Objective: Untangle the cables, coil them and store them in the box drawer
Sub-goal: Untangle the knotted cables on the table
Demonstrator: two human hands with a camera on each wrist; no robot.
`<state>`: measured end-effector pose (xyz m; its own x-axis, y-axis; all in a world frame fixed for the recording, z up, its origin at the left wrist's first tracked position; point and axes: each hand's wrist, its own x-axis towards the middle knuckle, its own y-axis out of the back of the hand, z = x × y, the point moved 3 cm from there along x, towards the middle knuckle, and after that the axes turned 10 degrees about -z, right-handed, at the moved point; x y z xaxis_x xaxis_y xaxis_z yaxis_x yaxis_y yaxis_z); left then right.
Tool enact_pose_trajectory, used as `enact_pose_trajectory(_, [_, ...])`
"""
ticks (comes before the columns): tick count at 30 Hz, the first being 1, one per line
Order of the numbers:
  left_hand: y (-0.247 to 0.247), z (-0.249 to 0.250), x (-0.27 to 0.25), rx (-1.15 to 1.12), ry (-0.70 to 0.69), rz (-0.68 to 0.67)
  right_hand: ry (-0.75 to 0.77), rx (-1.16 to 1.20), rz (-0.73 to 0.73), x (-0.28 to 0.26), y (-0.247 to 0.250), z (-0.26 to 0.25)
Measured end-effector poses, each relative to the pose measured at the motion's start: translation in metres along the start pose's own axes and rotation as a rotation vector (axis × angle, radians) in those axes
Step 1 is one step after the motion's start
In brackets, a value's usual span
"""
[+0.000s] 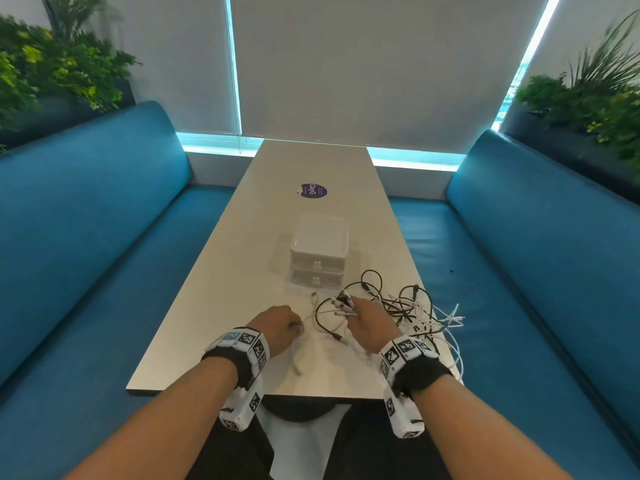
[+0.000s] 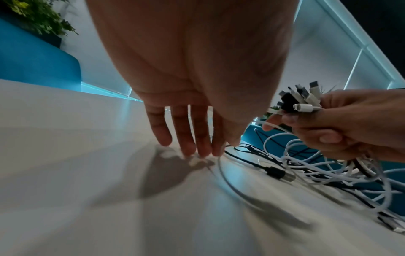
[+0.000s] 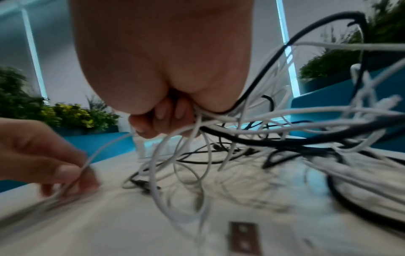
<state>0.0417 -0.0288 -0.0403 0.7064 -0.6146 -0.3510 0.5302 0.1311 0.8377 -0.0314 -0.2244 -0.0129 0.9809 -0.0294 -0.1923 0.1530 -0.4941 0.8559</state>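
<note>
A tangle of black and white cables (image 1: 415,315) lies on the near right of the white table (image 1: 214,306). My right hand (image 1: 369,323) grips a bundle of cable plug ends (image 2: 300,99), held up just above the table, with the cords trailing down into the tangle (image 3: 285,138). My left hand (image 1: 285,325) is low over the table to the left and pinches one thin white cable (image 3: 105,149) between thumb and finger (image 3: 65,171). That cable (image 2: 225,176) runs across to the right hand. The white two-drawer box (image 1: 318,252) stands just behind the hands, both drawers shut.
A round purple sticker (image 1: 312,191) sits farther up the table. Blue benches (image 1: 86,237) run along both sides, with planters (image 1: 588,109) behind them. A loose black jack plug (image 1: 341,338) lies between my hands. The table's near edge (image 1: 242,393) is just below my wrists.
</note>
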Motion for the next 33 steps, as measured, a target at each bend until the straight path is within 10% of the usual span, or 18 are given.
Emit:
enact_pose_trajectory(12, [0.032,0.053,-0.017,-0.46,-0.422,0.534,0.241,0.196,0.099,-0.005,0.0,-0.047])
enact_pose_trajectory(17, [0.032,0.064,-0.016,-0.152,-0.393,0.492,0.195,0.165,0.038,0.003,0.003,-0.05])
enact_pose_trajectory(33, [0.027,0.039,-0.001,-0.295,-0.122,0.413,0.117,0.176,-0.088,0.009,-0.01,-0.051])
